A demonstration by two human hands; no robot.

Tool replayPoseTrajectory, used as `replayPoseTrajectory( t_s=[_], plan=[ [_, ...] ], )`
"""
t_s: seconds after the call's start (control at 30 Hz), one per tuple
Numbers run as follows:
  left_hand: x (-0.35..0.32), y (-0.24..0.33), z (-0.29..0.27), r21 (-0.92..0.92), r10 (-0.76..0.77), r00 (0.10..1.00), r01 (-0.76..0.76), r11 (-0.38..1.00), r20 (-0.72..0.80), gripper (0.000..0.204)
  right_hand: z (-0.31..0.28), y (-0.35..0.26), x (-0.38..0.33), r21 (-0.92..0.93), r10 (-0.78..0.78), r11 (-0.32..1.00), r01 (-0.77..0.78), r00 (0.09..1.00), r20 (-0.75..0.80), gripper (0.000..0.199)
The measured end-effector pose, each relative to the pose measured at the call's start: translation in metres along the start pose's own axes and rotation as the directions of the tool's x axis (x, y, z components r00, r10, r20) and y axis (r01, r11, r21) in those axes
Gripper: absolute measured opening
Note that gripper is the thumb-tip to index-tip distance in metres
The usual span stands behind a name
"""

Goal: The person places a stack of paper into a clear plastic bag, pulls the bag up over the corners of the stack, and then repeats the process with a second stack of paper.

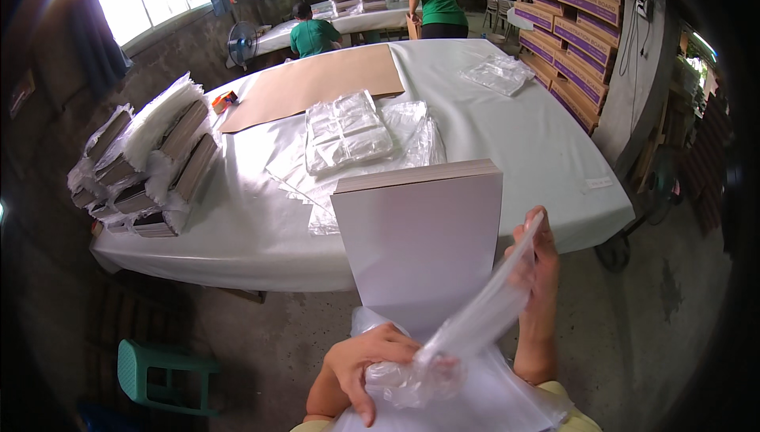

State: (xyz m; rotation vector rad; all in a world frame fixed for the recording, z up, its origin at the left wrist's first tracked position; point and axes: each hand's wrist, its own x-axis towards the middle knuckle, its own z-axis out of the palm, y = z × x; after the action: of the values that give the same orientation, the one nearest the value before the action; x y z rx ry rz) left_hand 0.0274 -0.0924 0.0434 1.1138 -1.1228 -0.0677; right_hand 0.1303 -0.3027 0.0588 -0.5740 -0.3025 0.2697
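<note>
Gripping one clear plastic bag [475,317], near centre, over one stiff white paper stack [419,246]: left hand [368,365] fingers closed on the bunched lower end, right hand [538,274] pinching the top edge. Bag looks light, soft, slippery w/ thin film; best held at the edges. Stack prob heavy; take it by the sides.

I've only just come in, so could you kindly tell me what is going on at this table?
A person holds a clear plastic bag stretched between both hands: the left hand bunches its lower end, the right hand lifts its upper end. In front of them a stack of white sheets leans against the white-covered table, which carries more clear bags and a brown board. Wrapped bundles are piled at the table's left end.
</note>
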Motion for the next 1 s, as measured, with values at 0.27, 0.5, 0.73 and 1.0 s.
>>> replayPoseTrajectory(
  t_s=[0.27, 0.5, 0.73, 1.0],
  plan=[
    [-0.007, -0.008, 0.006, -0.238, 0.134, 0.988, -0.148, 0.960, -0.076, 0.109, -0.002, 0.028, -0.011, -0.421, 0.348, 0.907, -0.025, 0.608, 0.714, 0.005],
    [-0.024, -0.028, 0.011, -0.493, 0.182, 0.979, -0.202, 0.846, -0.089, 0.112, -0.010, 0.029, -0.014, -0.061, 0.079, 0.997, -0.052, 0.700, 0.709, 0.025],
    [-0.045, -0.038, 0.023, -0.637, 0.203, 0.974, -0.222, 0.738, -0.105, 0.114, -0.011, 0.034, -0.018, 0.256, 0.078, 0.879, -0.402, 0.652, 0.754, 0.049],
    [-0.045, -0.044, 0.024, -0.815, 0.367, 0.930, -0.228, 0.533, -0.020, 0.114, 0.006, 0.013, -0.018, -0.065, 0.229, 0.951, -0.302, 0.549, 0.804, 0.073]
  ],
)
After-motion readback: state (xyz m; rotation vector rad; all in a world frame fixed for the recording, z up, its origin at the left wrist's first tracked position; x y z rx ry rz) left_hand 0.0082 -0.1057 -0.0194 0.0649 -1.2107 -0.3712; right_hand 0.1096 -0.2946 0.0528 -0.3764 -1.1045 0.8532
